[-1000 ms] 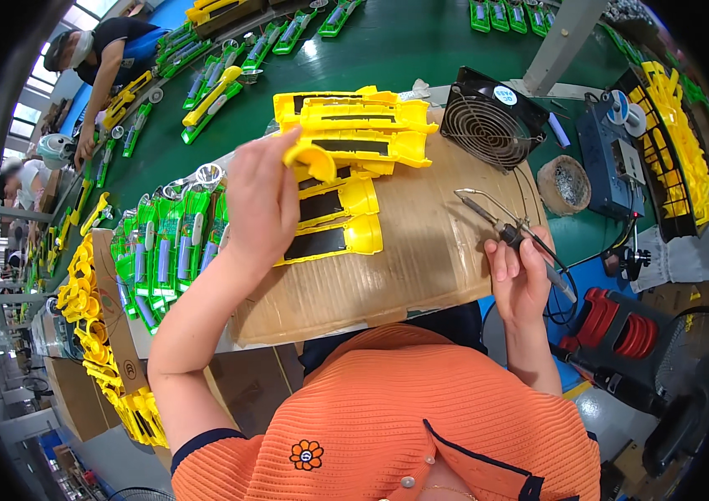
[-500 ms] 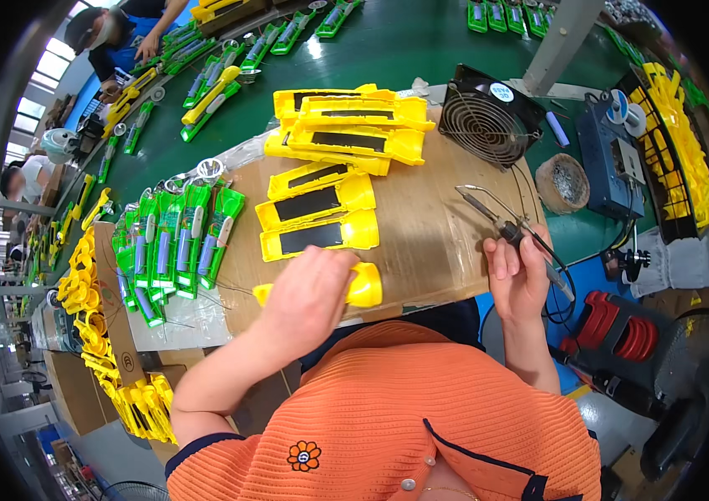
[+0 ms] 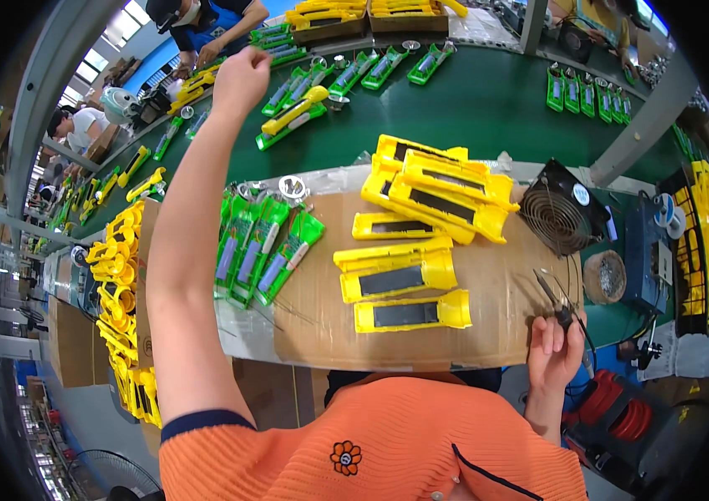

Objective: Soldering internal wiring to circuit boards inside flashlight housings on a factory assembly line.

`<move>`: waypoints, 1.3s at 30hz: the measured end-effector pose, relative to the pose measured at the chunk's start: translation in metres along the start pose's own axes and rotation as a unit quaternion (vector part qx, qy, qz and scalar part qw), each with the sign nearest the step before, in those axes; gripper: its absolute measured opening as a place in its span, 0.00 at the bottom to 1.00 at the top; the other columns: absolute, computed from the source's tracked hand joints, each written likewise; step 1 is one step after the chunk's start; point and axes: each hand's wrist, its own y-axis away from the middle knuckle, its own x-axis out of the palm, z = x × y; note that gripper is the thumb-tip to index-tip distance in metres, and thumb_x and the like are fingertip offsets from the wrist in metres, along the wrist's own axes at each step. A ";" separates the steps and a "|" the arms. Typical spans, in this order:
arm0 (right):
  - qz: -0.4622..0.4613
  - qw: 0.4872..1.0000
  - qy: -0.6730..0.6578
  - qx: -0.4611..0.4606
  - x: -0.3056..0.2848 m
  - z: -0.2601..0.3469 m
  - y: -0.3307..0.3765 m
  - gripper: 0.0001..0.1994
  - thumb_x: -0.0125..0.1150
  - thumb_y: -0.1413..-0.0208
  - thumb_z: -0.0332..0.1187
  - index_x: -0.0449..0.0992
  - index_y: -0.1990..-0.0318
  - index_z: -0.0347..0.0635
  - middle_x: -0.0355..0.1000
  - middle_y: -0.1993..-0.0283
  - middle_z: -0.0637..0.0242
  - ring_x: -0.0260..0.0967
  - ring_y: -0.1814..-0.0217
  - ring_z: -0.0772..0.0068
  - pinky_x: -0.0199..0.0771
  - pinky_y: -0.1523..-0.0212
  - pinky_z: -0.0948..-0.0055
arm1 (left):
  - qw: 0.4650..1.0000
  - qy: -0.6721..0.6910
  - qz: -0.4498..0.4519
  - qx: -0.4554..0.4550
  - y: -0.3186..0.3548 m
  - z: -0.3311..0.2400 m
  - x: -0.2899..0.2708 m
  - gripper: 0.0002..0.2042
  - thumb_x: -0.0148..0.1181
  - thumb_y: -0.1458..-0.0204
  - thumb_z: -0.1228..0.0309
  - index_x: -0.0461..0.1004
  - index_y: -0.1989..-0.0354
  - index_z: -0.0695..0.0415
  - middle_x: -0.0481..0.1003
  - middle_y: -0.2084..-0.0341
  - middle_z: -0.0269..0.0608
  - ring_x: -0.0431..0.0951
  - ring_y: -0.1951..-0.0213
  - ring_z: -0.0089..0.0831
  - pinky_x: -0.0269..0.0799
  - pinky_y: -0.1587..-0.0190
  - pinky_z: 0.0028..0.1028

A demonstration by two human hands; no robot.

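My left arm reaches far forward over the green work surface. My left hand [image 3: 242, 81] is closed at its far left, beside the green housings there. The inside of its fingers is hidden, so I cannot make out whether anything is in them. At the right end of the cardboard, my right hand [image 3: 553, 346] grips a soldering iron [image 3: 566, 317], its tip pointing up and away from me. Between my hands lie yellow plastic housings [image 3: 415, 314] with dark strips, some stacked. Left of them sit green housings [image 3: 286, 257] with purple cylindrical cells and wires, partly behind my forearm.
A black fan [image 3: 557, 210], a round tub [image 3: 604, 277] and a blue soldering station [image 3: 645, 259] stand at the right. Yellow parts fill a black rack [image 3: 703, 250] beyond them. More yellow parts [image 3: 125, 309] line the left edge. A co-worker [image 3: 204, 29] works at the far left.
My left hand has left the yellow housing near the front edge and swung far forward and left. My right hand still holds the soldering iron. The whole view has shifted.
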 end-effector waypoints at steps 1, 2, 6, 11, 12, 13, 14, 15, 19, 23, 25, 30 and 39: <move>0.007 1.000 -0.002 -0.002 0.001 0.000 0.001 0.03 0.46 0.32 0.31 0.64 0.61 0.49 0.54 0.80 0.75 0.54 0.77 0.81 0.67 0.51 0.70 | 0.997 -0.060 0.052 -0.015 -0.015 0.043 0.021 0.14 0.55 0.44 0.62 0.81 0.63 0.59 0.80 0.63 0.56 0.80 0.57 0.51 0.75 0.53 0.44; 0.018 1.000 -0.020 -0.014 0.002 -0.001 -0.001 0.03 0.47 0.32 0.31 0.64 0.61 0.49 0.53 0.80 0.75 0.54 0.77 0.81 0.67 0.51 0.70 | 0.988 -0.105 0.105 -0.048 -0.024 0.079 0.045 0.15 0.53 0.44 0.61 0.82 0.63 0.59 0.79 0.62 0.56 0.80 0.56 0.51 0.75 0.51 0.45; -0.033 0.999 -0.020 -0.035 0.006 -0.004 -0.002 0.04 0.50 0.35 0.30 0.63 0.59 0.53 0.56 0.82 0.75 0.55 0.80 0.79 0.66 0.53 0.70 | 0.932 -0.224 0.282 -0.045 -0.024 0.155 0.132 0.15 0.52 0.49 0.64 0.83 0.63 0.60 0.79 0.55 0.56 0.79 0.51 0.50 0.74 0.46 0.42; -0.072 0.997 0.010 -0.037 0.008 -0.005 -0.002 0.04 0.50 0.35 0.31 0.62 0.59 0.53 0.55 0.83 0.74 0.56 0.80 0.79 0.65 0.52 0.69 | 0.938 -0.117 0.288 -0.154 -0.021 0.160 0.164 0.21 0.62 0.58 0.68 0.80 0.51 0.57 0.80 0.56 0.52 0.82 0.56 0.43 0.77 0.50 0.36; -0.070 0.997 0.010 -0.035 0.008 -0.006 -0.003 0.04 0.51 0.34 0.31 0.62 0.59 0.52 0.55 0.83 0.74 0.56 0.81 0.79 0.65 0.52 0.69 | 0.934 -0.138 0.298 -0.137 -0.022 0.157 0.162 0.20 0.62 0.58 0.69 0.81 0.53 0.57 0.80 0.57 0.52 0.83 0.57 0.42 0.77 0.52 0.36; -0.022 0.999 0.021 -0.040 0.009 -0.005 -0.004 0.01 0.47 0.32 0.32 0.63 0.58 0.50 0.55 0.81 0.75 0.56 0.79 0.81 0.66 0.52 0.70 | 0.927 -0.177 0.312 -0.106 -0.022 0.155 0.158 0.14 0.58 0.53 0.71 0.82 0.58 0.57 0.79 0.56 0.55 0.80 0.53 0.50 0.76 0.50 0.42; -0.027 0.999 0.024 -0.037 0.009 -0.006 -0.005 0.01 0.47 0.32 0.32 0.63 0.58 0.50 0.55 0.81 0.75 0.56 0.79 0.81 0.66 0.52 0.70 | 0.921 -0.179 0.326 -0.116 -0.021 0.153 0.151 0.14 0.58 0.53 0.71 0.82 0.58 0.57 0.79 0.56 0.55 0.80 0.53 0.50 0.76 0.50 0.42; -0.031 0.999 0.027 -0.034 0.010 -0.006 -0.005 0.01 0.47 0.32 0.32 0.63 0.57 0.50 0.55 0.81 0.75 0.55 0.79 0.81 0.66 0.52 0.70 | 0.929 -0.197 0.284 -0.133 -0.020 0.152 0.143 0.13 0.59 0.53 0.71 0.82 0.59 0.57 0.79 0.57 0.55 0.80 0.53 0.51 0.76 0.50 0.43; -0.013 0.999 0.036 -0.034 0.011 -0.005 -0.003 0.01 0.47 0.32 0.31 0.64 0.57 0.50 0.54 0.81 0.75 0.56 0.79 0.80 0.66 0.51 0.69 | 0.935 -0.258 0.211 -0.122 -0.028 0.149 0.091 0.15 0.59 0.51 0.66 0.81 0.62 0.65 0.79 0.58 0.59 0.81 0.53 0.50 0.75 0.48 0.44; -0.017 0.997 0.081 0.012 0.010 0.001 -0.002 0.02 0.46 0.32 0.31 0.62 0.59 0.49 0.56 0.79 0.73 0.58 0.76 0.77 0.69 0.38 0.53 | 0.969 -0.203 0.137 -0.015 -0.022 0.109 -0.004 0.19 0.59 0.50 0.61 0.80 0.52 0.58 0.81 0.59 0.51 0.82 0.58 0.44 0.76 0.53 0.35; 0.002 0.993 0.112 0.027 0.012 0.003 -0.002 0.06 0.46 0.32 0.32 0.59 0.64 0.51 0.56 0.81 0.74 0.58 0.77 0.78 0.65 0.34 0.47 | 0.988 0.038 0.146 -0.015 0.018 0.055 -0.054 0.21 0.58 0.43 0.65 0.74 0.43 0.60 0.82 0.60 0.45 0.81 0.61 0.27 0.73 0.56 0.26; 0.020 0.991 0.122 0.041 0.030 0.001 0.005 0.05 0.47 0.32 0.32 0.61 0.64 0.51 0.56 0.81 0.77 0.61 0.78 0.80 0.51 0.28 0.36 | 0.958 0.130 0.229 0.111 0.207 -0.110 -0.147 0.23 0.62 0.50 0.80 0.74 0.42 0.59 0.78 0.48 0.44 0.80 0.52 0.32 0.74 0.47 0.30; 0.040 0.993 0.064 0.089 0.043 -0.038 0.009 0.03 0.49 0.33 0.29 0.65 0.55 0.46 0.64 0.76 0.70 0.72 0.69 0.70 0.62 0.34 0.38 | 0.913 0.147 0.321 0.206 0.317 -0.180 -0.110 0.23 0.58 0.56 0.80 0.74 0.46 0.63 0.77 0.53 0.48 0.76 0.50 0.45 0.73 0.49 0.39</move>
